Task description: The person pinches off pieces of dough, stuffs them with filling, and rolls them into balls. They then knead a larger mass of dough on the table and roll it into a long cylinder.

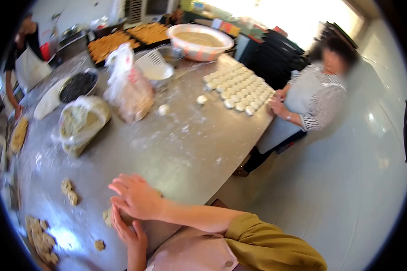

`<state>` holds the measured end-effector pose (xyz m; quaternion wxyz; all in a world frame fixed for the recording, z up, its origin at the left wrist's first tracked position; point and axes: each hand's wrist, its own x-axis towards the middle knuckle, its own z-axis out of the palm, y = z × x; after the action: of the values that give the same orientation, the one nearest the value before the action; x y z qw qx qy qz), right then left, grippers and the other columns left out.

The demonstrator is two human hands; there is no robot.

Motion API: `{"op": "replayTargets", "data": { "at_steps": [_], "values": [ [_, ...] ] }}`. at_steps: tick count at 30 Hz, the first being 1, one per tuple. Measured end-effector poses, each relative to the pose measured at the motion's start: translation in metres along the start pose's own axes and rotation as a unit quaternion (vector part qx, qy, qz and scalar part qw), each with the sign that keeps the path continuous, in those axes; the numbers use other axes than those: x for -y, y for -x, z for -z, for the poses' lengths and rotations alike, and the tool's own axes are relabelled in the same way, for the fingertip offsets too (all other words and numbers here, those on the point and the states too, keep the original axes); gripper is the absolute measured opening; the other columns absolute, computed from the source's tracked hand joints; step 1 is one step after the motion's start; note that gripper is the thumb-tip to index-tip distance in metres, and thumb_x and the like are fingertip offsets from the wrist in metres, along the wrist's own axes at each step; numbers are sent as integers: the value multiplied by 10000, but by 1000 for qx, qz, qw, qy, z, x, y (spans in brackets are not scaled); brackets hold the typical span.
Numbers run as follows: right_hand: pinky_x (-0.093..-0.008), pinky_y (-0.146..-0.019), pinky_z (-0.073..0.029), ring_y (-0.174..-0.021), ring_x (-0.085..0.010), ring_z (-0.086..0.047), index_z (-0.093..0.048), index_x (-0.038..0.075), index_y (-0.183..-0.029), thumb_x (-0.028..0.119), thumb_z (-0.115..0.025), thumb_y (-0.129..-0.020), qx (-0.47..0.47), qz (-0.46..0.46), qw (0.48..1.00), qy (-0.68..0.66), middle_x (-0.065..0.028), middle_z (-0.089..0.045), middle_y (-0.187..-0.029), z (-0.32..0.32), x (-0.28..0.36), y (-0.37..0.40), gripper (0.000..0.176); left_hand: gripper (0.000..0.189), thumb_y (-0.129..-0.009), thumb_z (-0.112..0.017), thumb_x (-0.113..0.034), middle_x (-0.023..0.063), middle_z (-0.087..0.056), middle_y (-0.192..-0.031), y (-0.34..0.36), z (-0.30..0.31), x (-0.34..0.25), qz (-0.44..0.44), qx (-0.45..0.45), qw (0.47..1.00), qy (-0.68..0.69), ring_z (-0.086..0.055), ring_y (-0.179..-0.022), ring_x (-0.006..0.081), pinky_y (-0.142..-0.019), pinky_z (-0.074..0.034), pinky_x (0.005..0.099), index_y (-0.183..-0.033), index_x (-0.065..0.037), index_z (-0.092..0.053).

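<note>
My right hand (pixel 136 197), on an arm in an olive sleeve, lies palm down over my left hand (pixel 130 235) at the near edge of the steel table (pixel 185 149). A tan dough piece (pixel 107 217) is pressed between the two palms, and only its left edge shows. Two small dough lumps (pixel 69 192) lie on the table to the left of my hands. A pile of shaped tan pieces (pixel 40 239) sits at the near left, with one small piece (pixel 99 245) beside it.
Rows of white dough balls (pixel 239 88) fill the far right corner, where a co-worker in an apron (pixel 312 104) stands with hands at the edge. Plastic bags (pixel 129 90), a dark bowl (pixel 78 86), a big basin (pixel 199 40) and trays of baked pieces (pixel 122 40) stand farther back. Another person (pixel 25 58) is at the far left.
</note>
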<state>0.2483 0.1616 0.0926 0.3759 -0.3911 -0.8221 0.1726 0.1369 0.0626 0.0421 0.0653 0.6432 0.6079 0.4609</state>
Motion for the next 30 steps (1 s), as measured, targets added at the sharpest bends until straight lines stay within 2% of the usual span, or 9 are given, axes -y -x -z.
{"op": "replayTargets", "data": {
  "at_steps": [4, 8, 13, 14, 17, 20, 24, 27, 30],
  "values": [
    [-423, -851, -446, -942, -294, -598, -626, 97, -1052, 306, -610, -836, 239, -116, 961, 70, -118, -630, -1044, -9, -3, 16, 301, 559, -948, -442, -289, 278, -397, -1351, 6, 18, 14, 35, -69, 997, -15, -389, -1252, 422, -1045, -308, 471, -1342, 93, -336],
    [-415, -831, -456, -927, -292, -599, -588, 85, -1133, 297, -590, -841, 107, 5, 993, 41, -106, -608, -1079, -9, -8, 46, 361, 493, -909, -488, -186, 258, -422, -1333, 4, 27, 29, 85, -75, 994, 12, -410, -1237, 391, -1045, -310, 437, -1306, 89, -387],
    [-421, -879, -439, -1050, -306, -555, -529, 75, -1238, 329, -571, -866, 169, 63, 983, 19, -128, -543, -1213, 8, -10, 62, 453, 359, -845, -542, -92, 168, -606, -1139, 5, 33, 41, 217, 50, 967, 127, -578, -1051, 316, -922, -431, 368, -1183, 29, -550],
    [-420, -880, -439, -1072, -302, -548, -517, 78, -1260, 335, -572, -872, 189, 69, 979, 10, -132, -530, -1243, 14, -13, 62, 469, 299, -871, -558, -148, 122, -653, -1023, 2, 33, 38, 198, 19, 972, 122, -619, -921, 247, -830, -468, 331, -1124, 7, -596],
    [-404, -955, -395, -1119, -314, -523, -490, 33, -1281, 393, -425, -964, 165, -102, 966, -170, -161, -482, -1320, 38, -33, 66, 484, 329, -896, -562, -196, 111, -642, -1051, 8, 43, 46, 308, 50, 914, 261, -585, -930, 179, -834, -452, 301, -1150, 13, -583],
    [-384, -1007, -349, -1180, -288, -478, -459, -5, -1296, 393, -363, -988, 108, -178, 940, -270, -169, -461, -1341, 27, -49, 83, 513, 368, -939, -501, -225, 81, -618, -1125, 0, 46, 50, 332, -32, 888, 317, -569, -1010, 178, -872, -440, 292, -1206, 21, -558],
    [-369, -1054, -297, -1228, -251, -427, -427, -40, -1308, 360, -346, -995, 50, -270, 871, -406, -167, -454, -1336, 4, -67, 117, 515, 391, -881, -616, -264, 119, -645, -1099, 0, 34, 59, 345, 104, 877, 318, -578, -1001, 172, -884, -445, 303, -1167, 2, -602],
    [-347, -1038, -311, -1200, -222, -435, -465, -26, -1242, 248, -405, -965, -40, -232, 943, -237, -150, -484, -1278, -22, -32, 104, 394, 371, -872, -631, -268, 156, -652, -1083, -2, 37, 54, 285, 126, 924, 220, -599, -1007, 196, -885, -457, 324, -1127, 2, -625],
    [-309, -969, -361, -1090, -176, -481, -507, 3, -1159, 257, -424, -958, -44, -326, 881, -339, -111, -527, -1188, -36, -47, 78, 335, 345, -926, -562, -244, 88, -650, -1028, 14, 35, 43, 339, 120, 897, 256, -564, -947, 121, -851, -459, 276, -1157, 8, -610]
  ]
}}
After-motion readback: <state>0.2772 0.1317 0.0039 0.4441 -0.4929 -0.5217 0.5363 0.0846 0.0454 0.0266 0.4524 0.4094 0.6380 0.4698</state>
